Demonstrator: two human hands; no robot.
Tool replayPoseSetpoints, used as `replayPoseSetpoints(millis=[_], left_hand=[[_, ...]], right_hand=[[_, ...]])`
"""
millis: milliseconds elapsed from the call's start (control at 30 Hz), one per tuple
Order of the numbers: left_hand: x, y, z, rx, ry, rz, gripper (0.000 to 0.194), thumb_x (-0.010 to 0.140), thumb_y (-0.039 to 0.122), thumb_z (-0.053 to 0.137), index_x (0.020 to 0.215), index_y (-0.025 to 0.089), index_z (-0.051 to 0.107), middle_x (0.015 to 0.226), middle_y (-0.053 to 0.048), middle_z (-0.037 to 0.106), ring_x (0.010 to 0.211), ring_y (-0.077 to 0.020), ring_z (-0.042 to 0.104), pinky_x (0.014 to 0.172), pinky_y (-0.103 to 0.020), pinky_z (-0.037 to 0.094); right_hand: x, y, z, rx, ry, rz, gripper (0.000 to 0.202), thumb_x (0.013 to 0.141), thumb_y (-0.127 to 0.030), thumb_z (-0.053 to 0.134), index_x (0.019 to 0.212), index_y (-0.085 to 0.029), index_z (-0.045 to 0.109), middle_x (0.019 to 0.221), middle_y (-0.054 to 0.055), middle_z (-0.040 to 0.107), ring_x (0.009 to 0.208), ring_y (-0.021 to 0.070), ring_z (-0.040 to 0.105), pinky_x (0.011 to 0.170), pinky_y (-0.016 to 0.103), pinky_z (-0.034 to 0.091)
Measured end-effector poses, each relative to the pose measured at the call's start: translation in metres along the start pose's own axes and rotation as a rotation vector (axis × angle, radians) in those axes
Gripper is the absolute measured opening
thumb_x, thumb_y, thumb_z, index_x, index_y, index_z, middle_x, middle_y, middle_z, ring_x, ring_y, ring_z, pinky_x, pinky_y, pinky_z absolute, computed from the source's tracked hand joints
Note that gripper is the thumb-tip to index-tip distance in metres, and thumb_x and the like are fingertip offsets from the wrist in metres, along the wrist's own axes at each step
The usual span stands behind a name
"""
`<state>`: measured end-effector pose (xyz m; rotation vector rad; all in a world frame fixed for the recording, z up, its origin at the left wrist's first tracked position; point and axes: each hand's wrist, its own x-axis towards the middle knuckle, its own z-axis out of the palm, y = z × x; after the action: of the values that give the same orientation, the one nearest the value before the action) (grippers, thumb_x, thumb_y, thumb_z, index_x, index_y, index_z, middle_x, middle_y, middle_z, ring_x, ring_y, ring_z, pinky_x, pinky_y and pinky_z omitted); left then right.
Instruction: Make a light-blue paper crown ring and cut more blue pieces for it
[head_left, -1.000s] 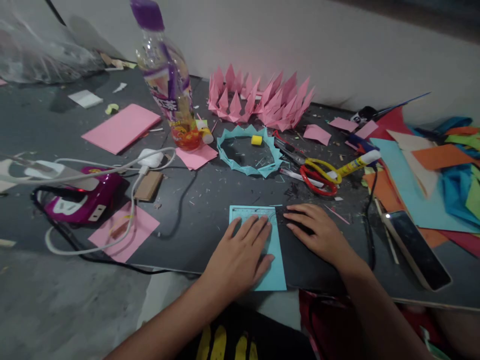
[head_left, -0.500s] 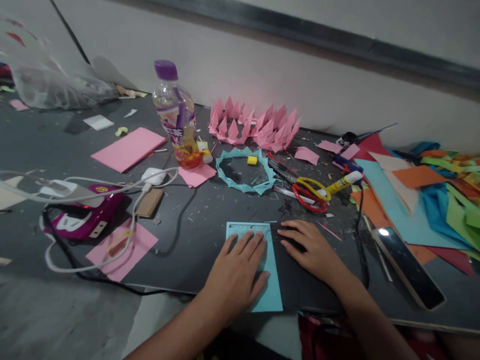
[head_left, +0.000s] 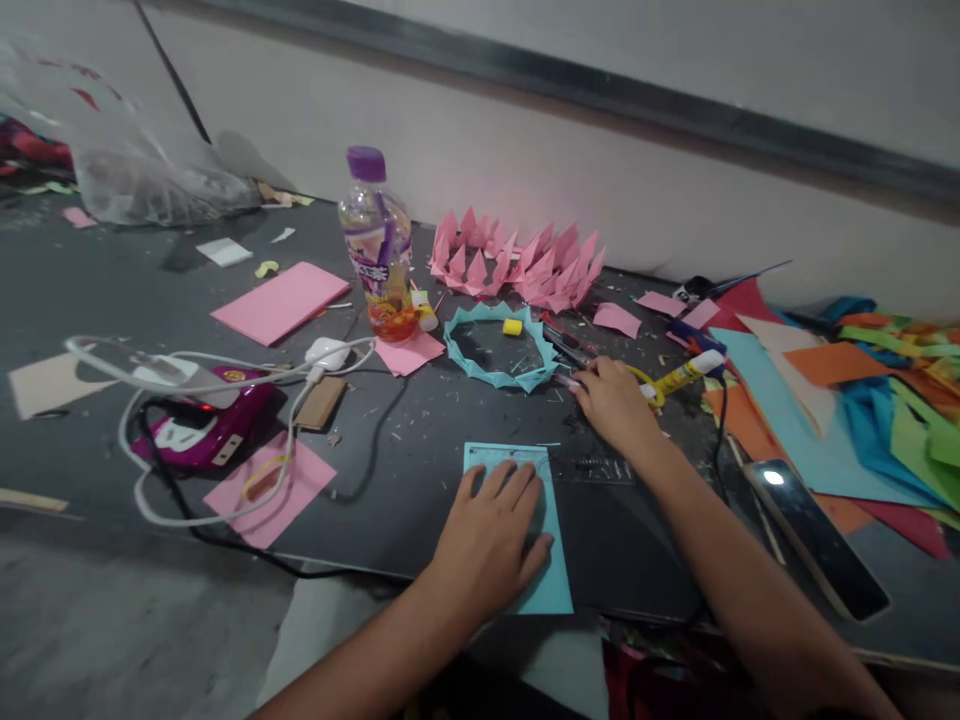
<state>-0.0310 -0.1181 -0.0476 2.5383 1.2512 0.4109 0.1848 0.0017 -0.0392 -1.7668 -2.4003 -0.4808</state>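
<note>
My left hand [head_left: 491, 535] lies flat with fingers spread on a light blue paper strip [head_left: 559, 590] near the table's front edge. Beneath those fingertips a clear ruler [head_left: 606, 470] crosses the top of the strip and sticks out to the right. My right hand [head_left: 619, 405] reaches farther back, its fingers closed on a slim pale tool [head_left: 568, 381], mostly hidden. Scissors with yellow and red handles [head_left: 646, 385] lie partly behind that hand. Left of it sits a light blue folded-paper ring [head_left: 499, 375] with a yellow cap [head_left: 512, 327] inside its outline.
Pink spiky paper crowns [head_left: 559, 265] stand by the wall. A drink bottle [head_left: 379, 260] is upright at centre left. A purple device [head_left: 232, 420] with cables lies left. On the right are a glue stick [head_left: 686, 372], a phone [head_left: 821, 540] and coloured paper [head_left: 795, 420].
My right hand has moved up and away from beside the ruler to the slim tool near the scissors, its fingers closing there. My left hand stays on the blue strip; the view has shifted slightly.
</note>
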Motion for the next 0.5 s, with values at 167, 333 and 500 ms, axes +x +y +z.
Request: replayPoseSetpoints(millis=[167,333,500], left_hand=[[0.000,0.000,0.000,0.016,-0.009,0.002,0.045,0.090,0.044,0.039,0.127,0.019,0.046,0.135,-0.005,0.049,0.123,-0.0231,0.041,0.102,-0.044,0.031],[-0.001,0.000,0.000,0.046,-0.011,0.016,0.047,0.092,0.045,0.035,0.128,0.018,0.045,0.135,-0.006,0.049,0.123,-0.0230,0.041,0.101,-0.043,0.031],[-0.001,0.000,0.001,0.049,-0.003,0.013,0.046,0.092,0.045,0.034,0.128,0.019,0.045,0.136,-0.005,0.048,0.123,-0.0226,0.041,0.102,-0.043,0.029]], right_hand=[[0.002,-0.005,0.007,0.291,0.124,0.066,0.020,0.087,-0.025,0.040,0.086,-0.016,0.058,0.089,0.014,0.061,0.085,0.0273,0.053,0.075,0.041,0.042],[-0.004,-0.012,-0.015,0.792,0.226,0.216,0.028,0.090,-0.043,0.036,0.101,-0.020,0.048,0.083,0.006,0.060,0.072,0.0190,0.057,0.068,0.034,0.045],[0.001,-0.019,-0.035,0.833,0.189,0.175,0.039,0.090,-0.052,0.034,0.089,-0.021,0.058,0.066,0.001,0.056,0.059,0.0147,0.053,0.057,0.027,0.041]])
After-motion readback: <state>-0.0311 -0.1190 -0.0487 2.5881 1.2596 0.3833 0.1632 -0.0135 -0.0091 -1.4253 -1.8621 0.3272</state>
